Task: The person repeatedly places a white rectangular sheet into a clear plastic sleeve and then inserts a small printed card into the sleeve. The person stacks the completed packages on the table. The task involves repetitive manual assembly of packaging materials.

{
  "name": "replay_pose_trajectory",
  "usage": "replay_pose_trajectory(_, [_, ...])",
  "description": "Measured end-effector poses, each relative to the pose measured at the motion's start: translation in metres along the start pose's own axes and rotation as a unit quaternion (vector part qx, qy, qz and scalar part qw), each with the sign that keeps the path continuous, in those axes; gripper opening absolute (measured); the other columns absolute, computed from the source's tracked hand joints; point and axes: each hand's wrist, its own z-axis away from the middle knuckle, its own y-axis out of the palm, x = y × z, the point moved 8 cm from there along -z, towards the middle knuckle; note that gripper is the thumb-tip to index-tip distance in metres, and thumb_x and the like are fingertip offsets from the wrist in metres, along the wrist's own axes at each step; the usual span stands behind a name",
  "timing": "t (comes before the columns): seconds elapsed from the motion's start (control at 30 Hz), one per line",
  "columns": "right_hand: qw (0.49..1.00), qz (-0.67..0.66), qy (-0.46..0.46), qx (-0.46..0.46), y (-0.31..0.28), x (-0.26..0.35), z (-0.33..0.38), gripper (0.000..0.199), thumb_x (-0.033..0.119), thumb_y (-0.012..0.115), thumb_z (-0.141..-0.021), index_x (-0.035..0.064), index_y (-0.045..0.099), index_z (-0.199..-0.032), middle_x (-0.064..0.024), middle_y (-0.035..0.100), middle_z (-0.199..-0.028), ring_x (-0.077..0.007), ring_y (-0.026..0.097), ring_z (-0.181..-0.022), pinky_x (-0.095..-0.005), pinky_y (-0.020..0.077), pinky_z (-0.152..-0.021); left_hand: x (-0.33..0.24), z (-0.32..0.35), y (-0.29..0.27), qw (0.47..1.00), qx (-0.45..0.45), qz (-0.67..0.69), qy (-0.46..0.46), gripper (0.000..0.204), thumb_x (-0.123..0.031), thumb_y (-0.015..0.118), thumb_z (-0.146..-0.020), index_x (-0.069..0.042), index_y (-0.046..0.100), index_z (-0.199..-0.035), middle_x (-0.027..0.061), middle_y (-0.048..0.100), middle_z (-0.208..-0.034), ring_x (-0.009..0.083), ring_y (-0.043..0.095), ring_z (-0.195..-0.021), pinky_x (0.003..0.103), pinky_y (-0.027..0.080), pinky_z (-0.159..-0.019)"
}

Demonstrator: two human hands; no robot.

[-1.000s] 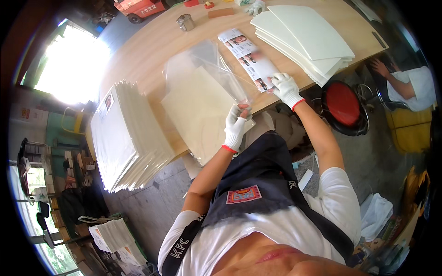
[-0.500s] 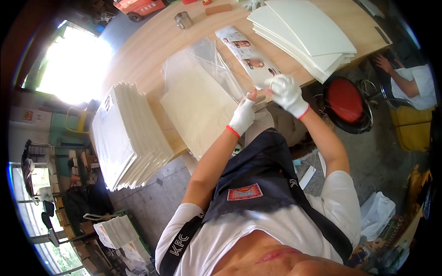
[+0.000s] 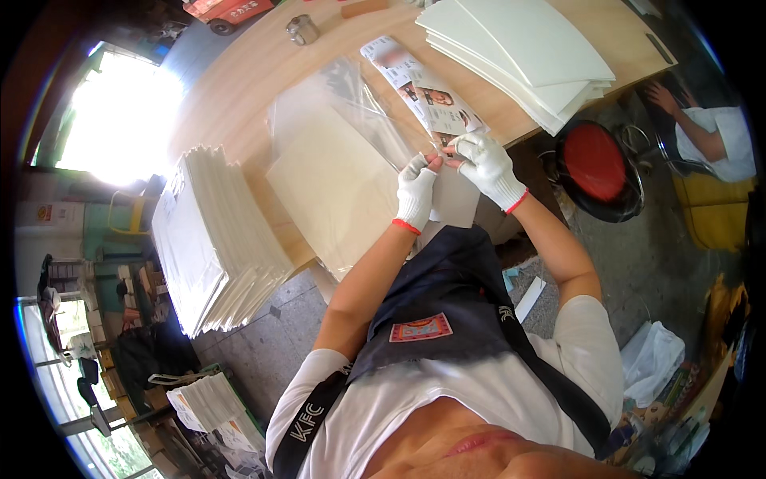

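Note:
My left hand (image 3: 414,191) and my right hand (image 3: 488,169) both wear white knit gloves with red cuffs and bare fingertips. Their thumbs and fingers pinch close together at the table's near edge, on something too small to make out. Just below the fingertips hangs a pale sheet (image 3: 457,199); whether the fingers hold it I cannot tell. Beyond them lies a stack of printed strips with face pictures (image 3: 423,88). To the left of my hands a cream board (image 3: 339,188) rests on the table, with clear plastic sleeves (image 3: 327,100) at its far end.
A tall pile of sleeved boards (image 3: 215,239) stands at the table's left edge. White boards (image 3: 519,48) are fanned out at the far right. A metal cup (image 3: 302,30) stands at the back. Right of the table are a red round stool (image 3: 592,160) and another person's arm (image 3: 698,132).
My right hand has come down and left, so its fingertips now meet those of my left hand. A pale sheet now shows beneath them. My view has shifted slightly.

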Motion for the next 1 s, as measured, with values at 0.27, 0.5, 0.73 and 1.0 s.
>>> replay_pose_trajectory(0.27, [0.994,-0.080,0.059,0.049,0.016,-0.013,-0.031,0.013,0.017,0.065,-0.079,0.0072,0.067,-0.086,-0.0080,0.066,-0.083,-0.0254,0.063,-0.075,-0.0341,0.0490,-0.066,-0.025,-0.010,0.004,1.000,0.006,-0.027,-0.005,0.017,-0.011,0.066,-0.085,-0.004,0.064,-0.100,-0.0012,0.061,-0.082,0.0064,0.054,-0.071,0.020,0.045,-0.064])
replay_pose_trajectory(0.5, [0.890,-0.331,0.283,0.133,0.048,-0.064,-0.067,0.015,0.015,0.062,-0.083,0.0042,0.065,-0.093,-0.0007,0.063,-0.074,-0.0078,0.057,-0.065,-0.0243,0.0458,-0.063,-0.034,-0.041,-0.007,0.998,0.005,0.039,0.051,0.017,-0.006,0.058,-0.088,-0.005,0.064,-0.104,-0.0012,0.060,-0.087,0.0056,0.052,-0.076,0.020,0.044,-0.069])
replay_pose_trajectory(0.73, [0.950,-0.137,0.277,0.054,-0.040,-0.150,-0.200,0.018,0.025,0.060,-0.084,0.0090,0.064,-0.089,0.0010,0.060,-0.071,-0.0094,0.053,-0.058,-0.0256,0.0440,-0.058,-0.048,-0.066,-0.027,0.996,-0.062,-0.050,0.037,0.034,0.000,0.045,-0.089,-0.008,0.061,-0.118,-0.0025,0.055,-0.084,0.0055,0.046,-0.072,0.020,0.041,-0.067])
replay_pose_trajectory(1.0, [0.986,-0.018,0.014,-0.168,-0.050,-0.028,-0.258,0.022,0.029,0.056,-0.089,0.0084,0.060,-0.094,-0.0099,0.059,-0.076,-0.0231,0.055,-0.064,-0.0340,0.0450,-0.062,-0.046,-0.097,-0.013,0.994,0.045,-0.071,0.070,0.039,-0.006,0.050,-0.088,-0.006,0.048,-0.127,0.0081,0.053,-0.116,0.0155,0.055,-0.098,0.027,0.047,-0.084])
